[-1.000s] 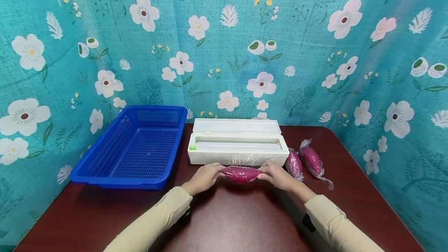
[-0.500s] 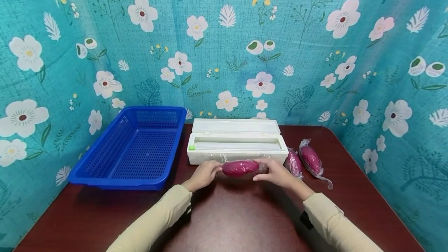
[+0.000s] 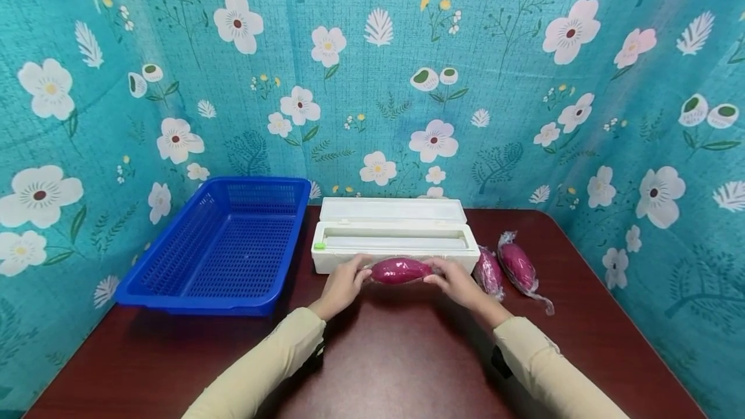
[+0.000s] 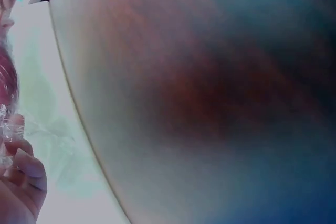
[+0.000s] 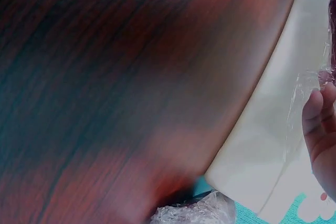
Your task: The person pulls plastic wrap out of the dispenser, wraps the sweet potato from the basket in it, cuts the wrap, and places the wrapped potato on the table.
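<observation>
A magenta, spindle-shaped sweet potato (image 3: 400,271), glossy with clear plastic wrap, is held level in front of the white cling film box (image 3: 396,257). My left hand (image 3: 342,284) pinches the bunched wrap at its left end; in the left wrist view, crinkled film (image 4: 7,129) shows between the curled fingers. At the other end my right hand (image 3: 456,282) grips the wrap between thumb and fingers. A loose strip of film (image 5: 294,114) trails beside these fingertips in the right wrist view. The box's lid stands open behind its film roll (image 3: 396,242), and a green slider (image 3: 320,246) sits at its left.
Two wrapped sweet potatoes lie right of the box, a nearer one (image 3: 489,273) against its corner and another one (image 3: 518,265) farther right with a twisted film tail. A blue slotted basket (image 3: 215,302) stands at the left on the dark red table (image 3: 401,361). A floral curtain (image 3: 372,96) surrounds it.
The sweet potato has risen slightly toward the box. Half a second ago my right hand's fingers were spread at its end; now they pinch the wrap again. The left hand has shifted up with it.
</observation>
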`<state>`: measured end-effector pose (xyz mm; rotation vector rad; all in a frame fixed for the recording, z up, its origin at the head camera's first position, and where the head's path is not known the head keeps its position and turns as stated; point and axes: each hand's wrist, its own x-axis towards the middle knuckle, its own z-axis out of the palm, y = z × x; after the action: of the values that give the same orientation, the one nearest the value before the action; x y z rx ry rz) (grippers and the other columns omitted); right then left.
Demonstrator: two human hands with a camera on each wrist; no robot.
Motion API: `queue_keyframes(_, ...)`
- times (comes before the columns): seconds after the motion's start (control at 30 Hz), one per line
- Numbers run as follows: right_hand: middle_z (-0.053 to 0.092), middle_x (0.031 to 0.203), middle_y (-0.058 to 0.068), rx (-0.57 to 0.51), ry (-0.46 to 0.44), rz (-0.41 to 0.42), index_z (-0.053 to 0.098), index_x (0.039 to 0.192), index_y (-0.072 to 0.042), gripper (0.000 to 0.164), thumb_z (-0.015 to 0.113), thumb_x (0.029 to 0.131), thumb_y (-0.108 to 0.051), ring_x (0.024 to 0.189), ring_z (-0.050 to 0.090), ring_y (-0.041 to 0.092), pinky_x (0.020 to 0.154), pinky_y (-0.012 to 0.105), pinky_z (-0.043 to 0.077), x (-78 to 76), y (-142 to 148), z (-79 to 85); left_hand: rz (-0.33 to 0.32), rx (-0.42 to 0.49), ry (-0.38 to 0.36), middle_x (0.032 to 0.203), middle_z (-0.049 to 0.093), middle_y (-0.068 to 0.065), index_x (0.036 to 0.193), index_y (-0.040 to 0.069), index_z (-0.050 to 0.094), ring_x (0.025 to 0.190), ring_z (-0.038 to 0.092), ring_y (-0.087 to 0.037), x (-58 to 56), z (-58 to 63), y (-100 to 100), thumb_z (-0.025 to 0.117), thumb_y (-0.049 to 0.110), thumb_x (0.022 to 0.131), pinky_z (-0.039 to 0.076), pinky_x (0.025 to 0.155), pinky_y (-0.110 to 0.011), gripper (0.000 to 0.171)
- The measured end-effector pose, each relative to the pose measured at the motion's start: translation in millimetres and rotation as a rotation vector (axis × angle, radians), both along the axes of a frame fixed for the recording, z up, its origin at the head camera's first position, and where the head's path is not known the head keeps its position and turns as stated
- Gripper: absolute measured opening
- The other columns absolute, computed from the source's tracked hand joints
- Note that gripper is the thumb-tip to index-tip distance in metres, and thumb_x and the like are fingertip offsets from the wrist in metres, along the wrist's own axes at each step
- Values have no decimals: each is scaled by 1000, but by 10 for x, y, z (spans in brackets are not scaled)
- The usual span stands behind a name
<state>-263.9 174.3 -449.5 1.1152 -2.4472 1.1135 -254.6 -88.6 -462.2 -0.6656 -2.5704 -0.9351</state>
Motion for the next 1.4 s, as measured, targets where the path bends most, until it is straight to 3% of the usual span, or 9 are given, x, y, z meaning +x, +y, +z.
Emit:
queue_keyframes(0.23,52,70,-5,115,-83,-80,61,99,-1,16,57,86,-9,63,47,6,58,24,42,-23,8,-1,-89,-28,61,101,63,-7,119,10,58,91,58,-18,-17,37,-2,62,21,84,46,75,-33,37)
queue_keyframes(0.37,49,66,-8,128,-85,-86,60,98,-3,14,55,88,-11,60,46,5,57,25,41,-24,-7,8,-112,-53,64,104,61,-9,121,6,55,94,57,-21,-14,34,-5,70,22,75,46,76,-34,51)
queue_keyframes(0.57,58,75,4,102,-196,-107,50,116,1,30,54,89,-12,62,50,7,56,25,43,9,-30,-7,-80,-47,118,95,63,-5,115,7,60,87,59,-18,-51,3,8,66,13,79,46,73,-31,37)
queue_keyframes(0.77,58,75,7,85,-228,-107,45,124,-7,37,54,89,-16,61,52,15,54,26,44,8,-20,-8,-62,-93,123,90,62,-3,114,8,61,82,58,-17,-77,0,14,64,15,80,47,67,-30,35)
queue_keyframes(0.9,61,92,12,52,-204,-74,51,116,-5,39,65,81,-15,66,51,14,56,26,45,-8,-19,-21,-59,-96,128,86,62,-2,112,7,62,78,58,-16,-88,-15,28,65,15,79,47,65,-29,34)
queue_keyframes(1.07,61,99,23,4,-210,-47,51,96,-2,25,67,77,-4,52,46,6,43,24,43,-34,-34,-74,-67,-119,144,93,63,-2,112,9,63,84,60,-17,-98,-63,42,66,17,78,47,69,-28,35)
queue_keyframes(1.2,63,78,18,-16,-244,-57,51,89,-3,18,65,78,-2,45,44,5,37,24,40,-58,-60,-82,-52,-135,172,95,64,-2,110,11,65,84,60,-17,-101,-68,34,67,18,77,47,64,-29,34)
queue_keyframes(1.27,57,63,8,-15,-259,-67,52,89,-4,17,65,78,-2,45,45,7,37,23,40,-69,-78,-67,-40,-146,183,93,64,-1,108,11,66,82,60,-17,-105,-59,27,68,18,77,47,62,-29,32)
queue_keyframes(1.4,52,57,2,-17,-294,-64,52,87,-3,17,65,77,1,45,47,16,36,24,39,-80,-88,-38,-39,-174,171,91,64,1,109,14,66,79,59,-15,-116,-36,16,68,18,77,46,61,-28,32)
